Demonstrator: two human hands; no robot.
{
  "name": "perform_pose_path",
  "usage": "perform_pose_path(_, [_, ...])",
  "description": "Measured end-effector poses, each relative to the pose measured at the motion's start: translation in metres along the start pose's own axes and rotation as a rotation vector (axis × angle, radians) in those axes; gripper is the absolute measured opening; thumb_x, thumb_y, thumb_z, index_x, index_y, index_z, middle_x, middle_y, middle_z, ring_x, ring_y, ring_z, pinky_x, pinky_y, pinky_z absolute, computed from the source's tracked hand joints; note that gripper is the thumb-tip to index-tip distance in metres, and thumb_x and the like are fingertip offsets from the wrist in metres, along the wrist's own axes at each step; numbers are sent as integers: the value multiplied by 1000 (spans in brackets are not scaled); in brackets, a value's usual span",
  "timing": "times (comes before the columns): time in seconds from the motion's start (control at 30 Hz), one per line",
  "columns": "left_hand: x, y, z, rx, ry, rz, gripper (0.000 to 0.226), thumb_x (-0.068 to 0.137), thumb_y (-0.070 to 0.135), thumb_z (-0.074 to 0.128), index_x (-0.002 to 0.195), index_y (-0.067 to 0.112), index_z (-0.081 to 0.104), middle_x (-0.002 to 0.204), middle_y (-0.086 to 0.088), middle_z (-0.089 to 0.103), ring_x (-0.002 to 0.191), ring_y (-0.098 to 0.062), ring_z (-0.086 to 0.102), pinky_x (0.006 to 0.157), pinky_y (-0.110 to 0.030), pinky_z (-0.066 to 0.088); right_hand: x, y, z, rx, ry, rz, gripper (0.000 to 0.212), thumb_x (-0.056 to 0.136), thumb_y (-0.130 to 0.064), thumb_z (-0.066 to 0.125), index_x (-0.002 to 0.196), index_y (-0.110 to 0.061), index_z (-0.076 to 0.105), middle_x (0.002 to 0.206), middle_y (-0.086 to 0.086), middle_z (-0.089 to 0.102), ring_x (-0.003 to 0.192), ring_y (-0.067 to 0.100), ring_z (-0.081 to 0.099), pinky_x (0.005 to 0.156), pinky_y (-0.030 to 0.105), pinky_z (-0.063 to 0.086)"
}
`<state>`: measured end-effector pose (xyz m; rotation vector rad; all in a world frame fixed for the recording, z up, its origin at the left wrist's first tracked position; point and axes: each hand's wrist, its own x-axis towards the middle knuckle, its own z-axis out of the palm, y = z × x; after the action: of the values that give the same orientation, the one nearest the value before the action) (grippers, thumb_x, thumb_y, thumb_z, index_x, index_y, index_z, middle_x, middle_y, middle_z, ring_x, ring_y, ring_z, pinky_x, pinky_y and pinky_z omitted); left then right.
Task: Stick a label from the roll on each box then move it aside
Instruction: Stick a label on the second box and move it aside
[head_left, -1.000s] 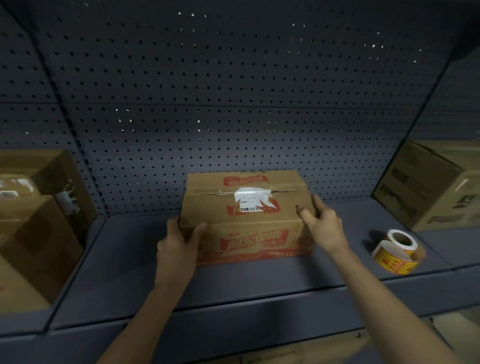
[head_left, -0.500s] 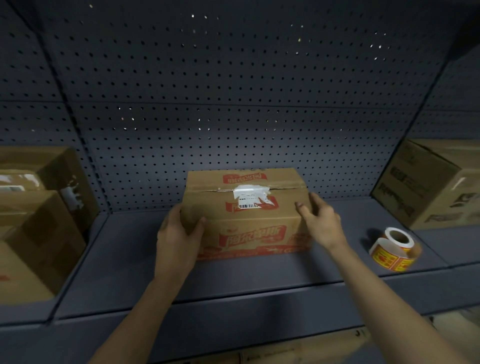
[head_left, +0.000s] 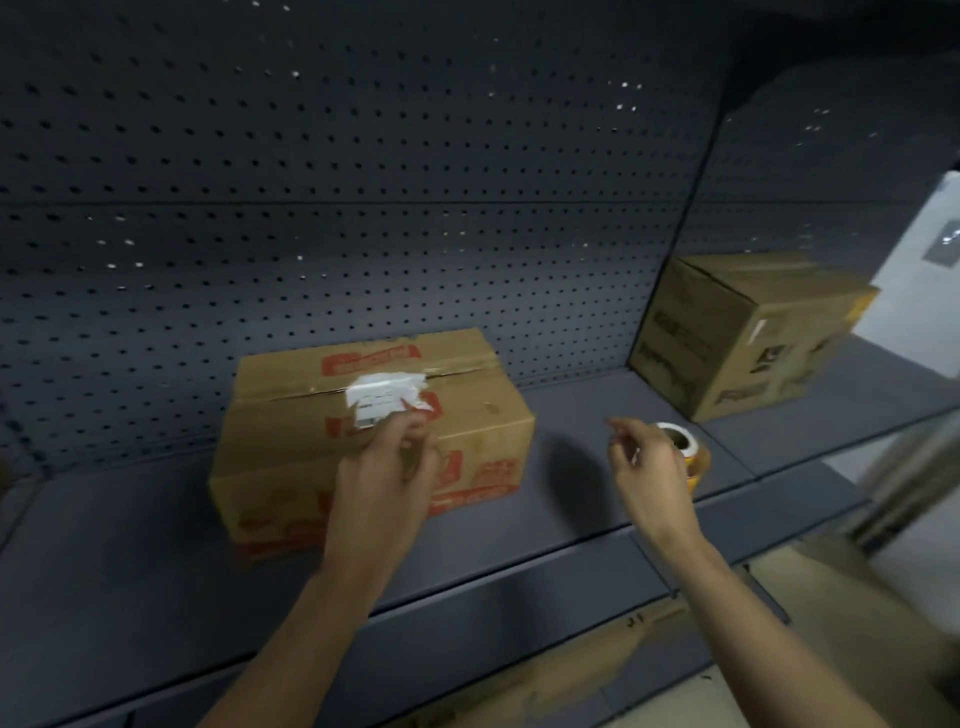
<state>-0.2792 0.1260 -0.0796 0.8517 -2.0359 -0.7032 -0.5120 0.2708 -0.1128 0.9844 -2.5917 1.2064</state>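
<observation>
A brown cardboard box with red print and a torn white label on its top stands on the dark shelf. My left hand hovers in front of the box's front face, fingers loosely curled, holding nothing that I can see. My right hand is off the box, to its right, with relaxed fingers just in front of the label roll. The roll's white core and yellow labels show past the hand, which covers the rest.
A larger brown box stands on the neighbouring shelf bay at the right. The perforated back panel rises behind the boxes. The shelf's front edge runs below my wrists.
Both hands have let go of the box's sides. My right hand has moved right toward the label roll, my left hand to the box's front. The view has swung right.
</observation>
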Motion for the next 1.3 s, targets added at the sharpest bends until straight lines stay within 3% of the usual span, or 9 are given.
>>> perform_pose_path(0.23, [-5,11,78,-157,-208,-28,8,91,21,66,98,23,68,88,13,72,82,-2,67,79,-24,55,9,61,-29,-146,-33,32,14,92,-18,67,104,-20,73,118,14,67,108,39,61,85,42,50])
perform_pose_path(0.4, [-10,22,120,-199,-387,18,19,93,17,65,110,25,68,94,16,69,85,1,65,77,-16,51,16,77,-26,-277,-246,98,35,93,-24,64,121,-45,61,143,10,44,123,39,34,103,41,24])
perform_pose_path(0.5, [-11,30,137,-204,-430,63,25,93,15,65,116,27,67,105,16,67,89,3,63,76,-7,45,18,82,-25,-241,-326,31,32,99,-23,53,120,-47,60,147,5,39,129,32,26,89,29,9])
perform_pose_path(0.63, [-9,37,159,-216,-497,90,35,96,16,61,127,33,61,119,20,58,104,3,59,86,-6,42,26,90,-40,-153,-407,-50,33,102,-20,49,120,-44,64,134,-6,52,134,15,25,81,28,12])
perform_pose_path(0.8, [-10,51,194,-230,-627,99,44,96,20,58,131,47,53,144,23,47,133,0,42,110,-26,37,34,100,-63,75,-428,-102,44,98,-12,53,84,-52,60,108,-26,55,121,3,39,108,47,26])
perform_pose_path(0.87, [-13,58,205,-248,-660,89,33,95,27,57,113,55,56,131,26,56,125,-1,50,103,-28,45,35,108,-67,137,-439,-114,48,98,-11,53,81,-54,63,104,-29,59,118,-3,40,109,52,30])
perform_pose_path(1.03, [-16,70,215,-343,-711,-54,7,93,29,63,93,35,61,96,13,65,90,-5,62,67,-16,47,36,121,-71,179,-445,-133,42,95,-13,55,88,-54,65,107,-34,58,119,-5,41,109,52,31])
perform_pose_path(1.2, [-11,73,218,-396,-788,-198,7,93,19,64,93,26,63,95,3,72,91,-11,66,79,-25,50,34,125,-70,124,-296,-188,25,89,-24,71,92,-48,65,114,-27,55,122,5,42,105,42,28])
perform_pose_path(1.3, [-8,67,220,-469,-873,-244,13,92,22,63,102,20,70,100,-1,76,98,-20,71,86,-33,54,28,126,-71,123,-217,-199,11,87,-19,74,88,-29,71,101,-20,62,101,5,56,90,33,42])
